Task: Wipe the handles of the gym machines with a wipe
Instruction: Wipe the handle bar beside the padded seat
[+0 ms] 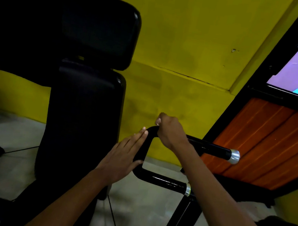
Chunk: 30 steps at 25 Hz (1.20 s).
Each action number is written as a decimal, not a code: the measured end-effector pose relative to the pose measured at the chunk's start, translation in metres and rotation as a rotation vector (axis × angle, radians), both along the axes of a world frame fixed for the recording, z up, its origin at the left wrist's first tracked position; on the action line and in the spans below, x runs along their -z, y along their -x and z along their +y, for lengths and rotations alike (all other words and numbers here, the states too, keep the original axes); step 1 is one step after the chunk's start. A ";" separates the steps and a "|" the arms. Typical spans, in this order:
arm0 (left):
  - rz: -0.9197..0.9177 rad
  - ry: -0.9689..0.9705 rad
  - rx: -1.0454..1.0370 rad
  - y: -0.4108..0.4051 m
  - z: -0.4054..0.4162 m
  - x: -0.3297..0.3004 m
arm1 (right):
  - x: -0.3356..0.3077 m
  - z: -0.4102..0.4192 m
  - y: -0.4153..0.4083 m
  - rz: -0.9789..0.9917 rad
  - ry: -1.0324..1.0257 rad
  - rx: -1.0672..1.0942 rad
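Yellow wall (pixel 185 40) seen behind black padded seat back (pixel 82 121) w/ headrest (pixel 99 25). Black U-shaped handle (pixel 143 147) located centre frame, chrome caps at bar ends. Left hand (pixel 124 157) laid flat vs handle's bend, fingers straight, together. Right hand (pixel 170 132) clamped round upper bar near bend; wipe (pixel 158 121) glimpsed as pale bit at fingertips, barely visible.

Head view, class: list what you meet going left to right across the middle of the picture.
Black padded backrest → left hand → right hand → handle's silver end cap → orange wood panel.
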State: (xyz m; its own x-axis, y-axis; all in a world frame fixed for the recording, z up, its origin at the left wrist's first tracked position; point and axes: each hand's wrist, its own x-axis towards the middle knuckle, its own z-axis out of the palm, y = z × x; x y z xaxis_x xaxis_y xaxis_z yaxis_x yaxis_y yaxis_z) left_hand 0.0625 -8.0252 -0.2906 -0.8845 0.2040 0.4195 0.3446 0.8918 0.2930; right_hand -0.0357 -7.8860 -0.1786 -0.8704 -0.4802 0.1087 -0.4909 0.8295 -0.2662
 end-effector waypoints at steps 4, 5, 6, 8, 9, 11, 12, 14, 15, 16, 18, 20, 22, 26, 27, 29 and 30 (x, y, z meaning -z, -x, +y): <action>0.021 0.082 0.000 0.002 -0.016 0.003 | 0.021 0.010 -0.015 0.281 0.111 -0.288; 0.023 0.089 -0.011 0.005 -0.024 0.003 | 0.027 0.018 -0.015 0.384 0.103 -0.309; 0.024 0.100 -0.029 0.009 -0.033 0.003 | 0.032 0.022 -0.016 0.481 0.094 -0.309; 0.055 0.155 -0.104 0.027 -0.060 0.003 | 0.037 0.014 -0.019 0.602 0.074 -0.320; 0.076 0.197 -0.157 0.039 -0.074 0.002 | 0.042 0.006 -0.020 0.632 0.040 -0.360; 0.082 0.270 -0.261 0.063 -0.100 -0.003 | 0.051 -0.005 -0.023 0.664 -0.104 -0.504; 0.076 0.306 -0.298 0.074 -0.112 -0.006 | 0.055 -0.003 -0.022 0.676 -0.183 -0.581; 0.096 0.383 -0.341 0.092 -0.131 -0.011 | 0.055 0.014 -0.016 0.742 -0.276 -0.686; 0.117 0.411 -0.344 0.100 -0.139 -0.010 | 0.052 0.023 -0.012 0.775 -0.285 -0.696; 0.135 0.431 -0.344 0.106 -0.146 -0.010 | 0.049 0.029 -0.007 0.800 -0.266 -0.678; 0.159 0.453 -0.350 0.111 -0.152 -0.007 | 0.045 0.032 -0.002 0.774 -0.165 -0.598; 0.179 0.455 -0.357 0.113 -0.151 -0.003 | 0.053 0.026 -0.007 0.739 -0.138 -0.603; 0.167 0.464 -0.354 0.113 -0.150 -0.002 | 0.056 0.029 -0.010 0.754 -0.222 -0.715; 0.135 0.495 -0.372 0.114 -0.148 -0.004 | 0.028 0.046 0.004 0.825 -0.219 -0.759; 0.124 0.495 -0.373 0.113 -0.148 -0.004 | 0.026 0.044 0.006 0.801 -0.183 -0.696; 0.115 0.479 -0.376 0.112 -0.146 -0.004 | 0.036 0.033 0.000 0.764 -0.145 -0.645; 0.112 0.475 -0.377 0.111 -0.145 -0.005 | 0.044 0.031 -0.004 0.758 -0.151 -0.665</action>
State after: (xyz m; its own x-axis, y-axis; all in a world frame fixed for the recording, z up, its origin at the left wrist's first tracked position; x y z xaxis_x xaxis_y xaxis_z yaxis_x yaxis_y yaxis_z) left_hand -0.0486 -8.1699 -0.2857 -0.8881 0.0733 0.4538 -0.0141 0.9824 -0.1862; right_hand -0.0312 -7.8550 -0.2222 -0.1496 -0.8958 0.4185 -0.8604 0.3265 0.3913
